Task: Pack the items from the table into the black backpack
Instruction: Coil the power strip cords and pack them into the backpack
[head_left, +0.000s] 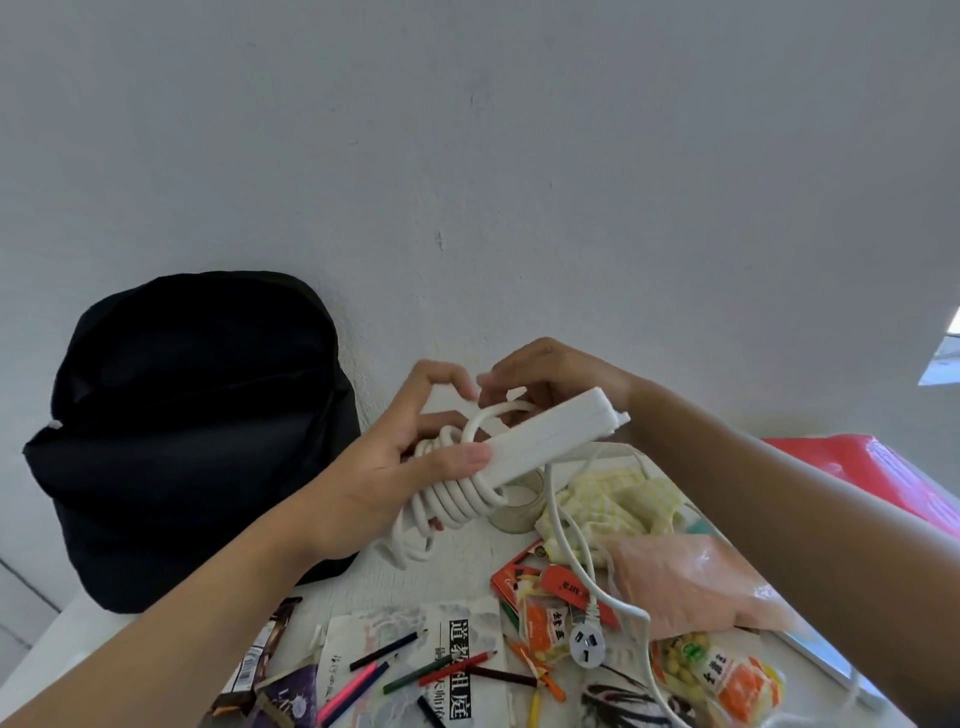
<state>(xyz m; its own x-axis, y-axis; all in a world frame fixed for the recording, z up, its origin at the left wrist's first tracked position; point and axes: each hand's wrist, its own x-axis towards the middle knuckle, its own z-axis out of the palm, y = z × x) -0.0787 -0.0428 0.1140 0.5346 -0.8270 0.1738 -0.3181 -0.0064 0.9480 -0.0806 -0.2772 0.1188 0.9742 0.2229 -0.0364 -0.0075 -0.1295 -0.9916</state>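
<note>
Power strip, white, hangs in the air above the table, just right of the black backpack. The left hand grips its near end, thumb pressed over the wound cord; the right hand pinches a loop on top. Winding looks half done: the plug lies loose among snack packets. Next the slack needs wrapping, then the backpack's opening, unseen here, must be found.

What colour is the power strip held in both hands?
White power strip, matching its white cord; the head view shows it best.
</note>
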